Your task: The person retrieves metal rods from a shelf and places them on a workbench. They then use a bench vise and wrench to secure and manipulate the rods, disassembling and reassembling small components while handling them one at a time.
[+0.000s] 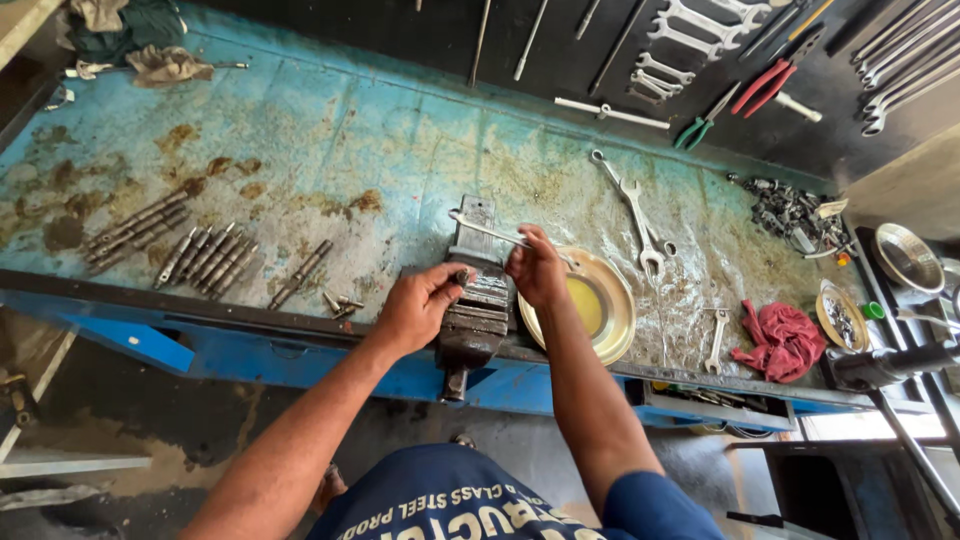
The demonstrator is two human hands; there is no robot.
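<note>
Presently, left hand [418, 305] grips a small part at the vise [478, 310]; right hand [535, 268] grips a spanner [490, 231]. Likely risk: spanner slipping, knuckles striking vise.

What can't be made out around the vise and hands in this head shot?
- Head view: the part held at the bench vise is hidden by the left hand.
- The right hand covers the near end of the thin wrench; what it turns is unseen.
- The pile of small metal parts is too small to sort.
- The hanging tools are cut off by the top edge.
</note>
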